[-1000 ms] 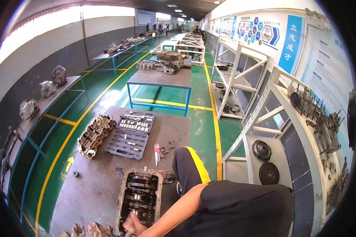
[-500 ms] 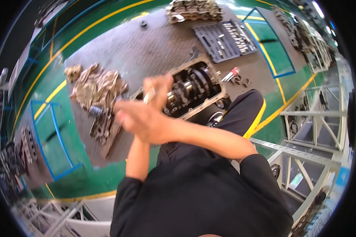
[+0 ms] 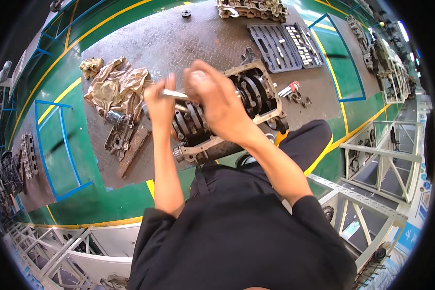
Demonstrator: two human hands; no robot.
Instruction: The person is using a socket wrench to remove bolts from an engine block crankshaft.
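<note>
One engine block lies on the steel floor plate, with two open socket trays beyond and one rag beside. The left hand grips a metal tool, fingers closed. The right hand curls over the block, blurred.

Slim silver tool, perhaps a wrench, level above open engine block

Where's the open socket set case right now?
In the head view, the socket set case lies open on the checker-plate floor at upper right, just beyond the engine block, with a cylinder head above it and small loose parts below.
</note>
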